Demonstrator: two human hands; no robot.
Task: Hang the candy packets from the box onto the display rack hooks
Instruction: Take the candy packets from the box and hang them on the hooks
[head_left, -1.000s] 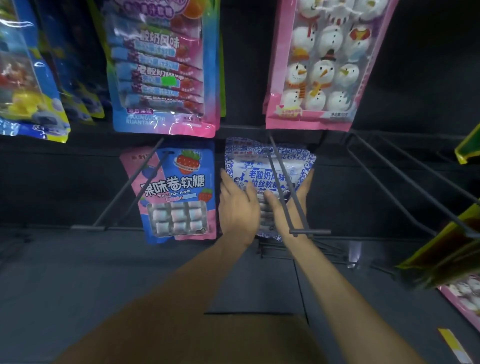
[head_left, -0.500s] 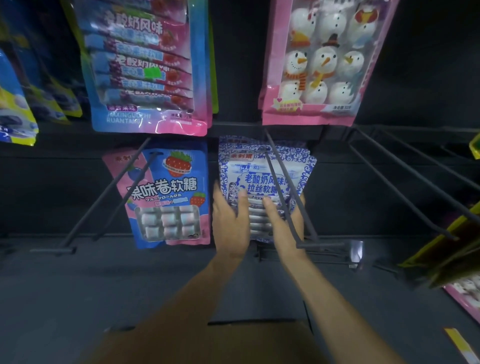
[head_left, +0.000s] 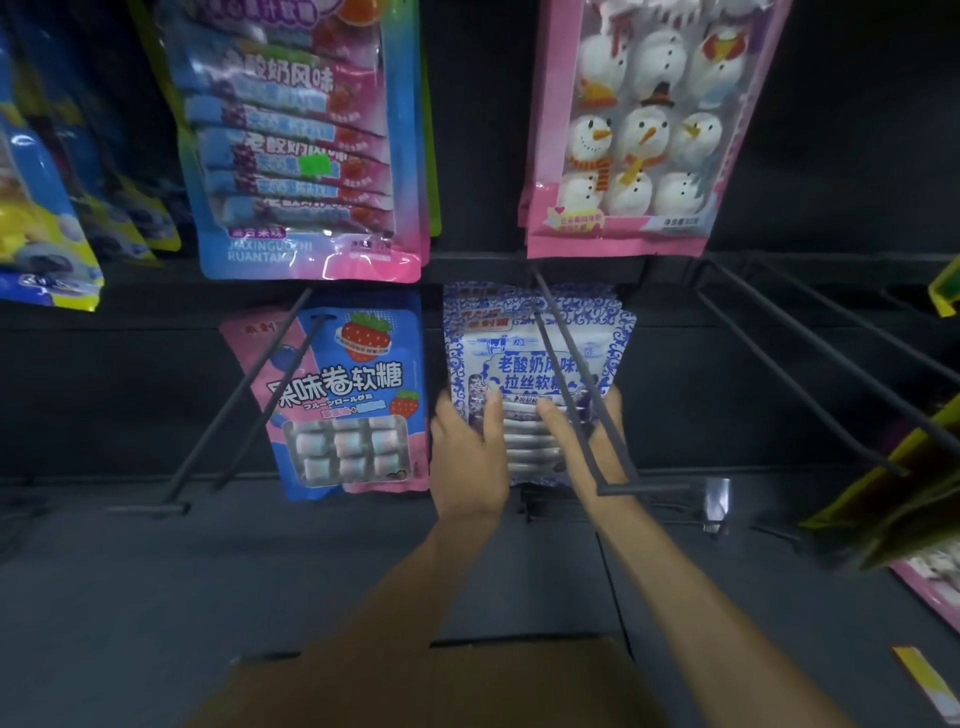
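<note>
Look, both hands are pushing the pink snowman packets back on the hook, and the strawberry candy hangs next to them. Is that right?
Not quite. In the head view, the left hand and right hand are on the blue-and-white packets on the hook, not the snowman packets, which hang above. The strawberry candy does hang beside them.

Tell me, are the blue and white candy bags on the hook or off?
On. The hook's two rods run across the front of the blue and white bags, which hang at the back.
</note>
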